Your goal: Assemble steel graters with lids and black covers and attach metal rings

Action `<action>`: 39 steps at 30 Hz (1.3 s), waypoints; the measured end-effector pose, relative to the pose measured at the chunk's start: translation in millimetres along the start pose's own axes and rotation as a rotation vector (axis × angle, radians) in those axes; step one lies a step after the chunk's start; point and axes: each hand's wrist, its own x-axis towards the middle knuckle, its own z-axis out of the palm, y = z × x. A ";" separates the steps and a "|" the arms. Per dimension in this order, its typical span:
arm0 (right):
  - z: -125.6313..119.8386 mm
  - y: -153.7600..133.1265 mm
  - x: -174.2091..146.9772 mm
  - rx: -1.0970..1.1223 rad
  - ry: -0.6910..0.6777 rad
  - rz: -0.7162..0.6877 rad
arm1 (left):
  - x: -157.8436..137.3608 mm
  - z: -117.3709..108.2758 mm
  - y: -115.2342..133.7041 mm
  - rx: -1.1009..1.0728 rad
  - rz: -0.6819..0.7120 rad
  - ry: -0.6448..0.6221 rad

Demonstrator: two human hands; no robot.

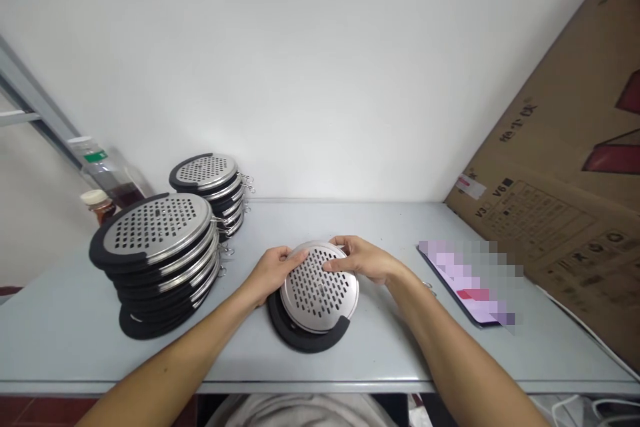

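Note:
In front of me a round perforated metal plate (320, 293) lies over a black-edged round piece (300, 340), whose dark rim shows at the lower left. A black strip covers part of the plate's lower right edge. My left hand (274, 272) is closed on the plate's upper left side, thumb on the metal. At the upper right, my right hand (364, 260) grips the same plate, its thumb on the holes and its other fingers curled behind the far edge. The undersides of both hands' fingers are partly hidden.
A tall stack of similar plates (160, 227) stands at left, with another stack (207, 170) behind it. Wire rings stick out on their right. Two bottles (103, 167) stand by the wall. A pixelated phone (470, 287) and a large cardboard box (550, 187) are at right.

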 end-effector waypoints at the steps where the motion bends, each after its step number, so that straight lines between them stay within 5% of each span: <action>1: -4.7 -2.7 -2.1 0.000 0.002 -0.002 | 0.0 0.4 -0.4 0.044 0.024 -0.003; 4: -27.5 -10.9 -7.7 0.045 0.096 -0.059 | -0.8 1.0 -1.0 0.204 0.128 0.010; 9: -60.8 -16.4 -5.4 0.308 0.437 -0.183 | -4.5 1.6 -0.5 0.404 0.215 0.042; 12: -50.2 -15.7 1.6 0.480 0.504 -0.262 | -6.1 1.3 0.4 0.511 0.313 0.080; 16: -14.5 -14.8 6.5 0.550 0.352 -0.290 | -6.6 -1.7 3.6 0.568 0.380 0.098; 19: 5.5 -13.4 6.1 0.569 0.243 -0.321 | -6.7 -3.1 11.5 0.389 0.402 0.102; 22: 16.9 -10.2 6.9 0.575 0.180 -0.352 | -6.6 1.2 24.1 -0.109 0.379 0.068; 25: 27.0 -4.1 12.5 0.513 0.258 -0.412 | -6.2 13.3 37.7 -0.448 0.269 -0.058; 28: 37.8 2.4 20.4 0.328 0.489 -0.505 | -6.0 30.9 49.7 -0.399 0.270 -0.155; 30: 43.9 3.8 23.3 0.265 0.567 -0.531 | -6.0 41.7 54.7 -0.210 0.390 -0.133; 34: 50.1 -4.0 16.6 0.451 0.361 -0.468 | -6.7 48.8 52.7 0.232 0.660 -0.019; 39: 47.6 -12.1 0.1 0.523 0.079 -0.385 | -12.1 35.7 44.8 0.407 0.658 -0.020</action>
